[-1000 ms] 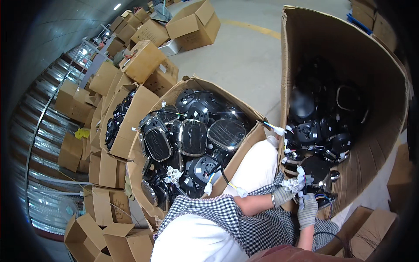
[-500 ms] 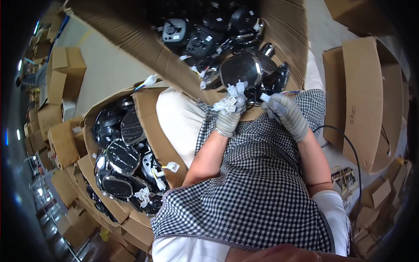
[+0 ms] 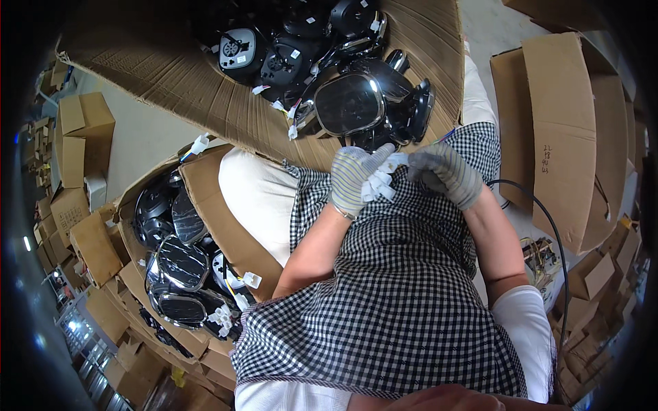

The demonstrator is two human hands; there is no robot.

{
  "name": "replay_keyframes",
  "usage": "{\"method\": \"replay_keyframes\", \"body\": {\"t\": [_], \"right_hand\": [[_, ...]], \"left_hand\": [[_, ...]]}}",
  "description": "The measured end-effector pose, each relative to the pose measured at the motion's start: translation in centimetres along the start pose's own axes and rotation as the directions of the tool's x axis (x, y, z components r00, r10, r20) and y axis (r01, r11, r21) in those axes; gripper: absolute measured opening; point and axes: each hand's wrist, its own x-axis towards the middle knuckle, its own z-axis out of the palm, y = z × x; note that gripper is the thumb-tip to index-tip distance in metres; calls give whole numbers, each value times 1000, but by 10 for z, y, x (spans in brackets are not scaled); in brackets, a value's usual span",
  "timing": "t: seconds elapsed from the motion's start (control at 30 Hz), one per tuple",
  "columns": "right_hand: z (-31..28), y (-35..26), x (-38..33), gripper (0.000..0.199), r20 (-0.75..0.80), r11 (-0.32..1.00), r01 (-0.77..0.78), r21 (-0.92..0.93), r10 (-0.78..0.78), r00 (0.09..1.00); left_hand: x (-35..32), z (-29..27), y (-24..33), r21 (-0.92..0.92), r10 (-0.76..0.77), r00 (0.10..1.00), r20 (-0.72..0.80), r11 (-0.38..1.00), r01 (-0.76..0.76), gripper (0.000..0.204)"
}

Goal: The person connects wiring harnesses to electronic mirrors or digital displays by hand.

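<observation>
Over a checked apron (image 3: 404,281), the left hand (image 3: 353,175) holds white connectors (image 3: 379,185); the right hand (image 3: 449,175) curls beside them, its grip unclear. Holding these steady, facing the right fingers, would help. Farther, a box (image 3: 439,44) holds mirrors (image 3: 349,104).

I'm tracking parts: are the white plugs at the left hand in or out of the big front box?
Out: the white plugs show against the checked apron, clear of the box.
</observation>
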Motion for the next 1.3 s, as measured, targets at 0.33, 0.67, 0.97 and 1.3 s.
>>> {"method": "replay_keyframes", "body": {"t": [0.33,0.67,0.97,1.3], "right_hand": [[-3,-3,-9,21,-41,856,-408,318,442,896],[6,-3,-10,22,-104,879,-399,261,437,894],[0,-38,2,34,-119,922,-384,-44,377,918],[4,-63,239,25,185,117,252,-961,-405,895]], "left_hand": [[13,-7,14,64,-7,959,282,998,-12,34],[-8,39,-12,-351,-210,853,479,845,405,39],[-14,52,-9,-606,-186,958,219,743,283,34],[-24,11,3,-718,244,724,645,518,465,22]]}}
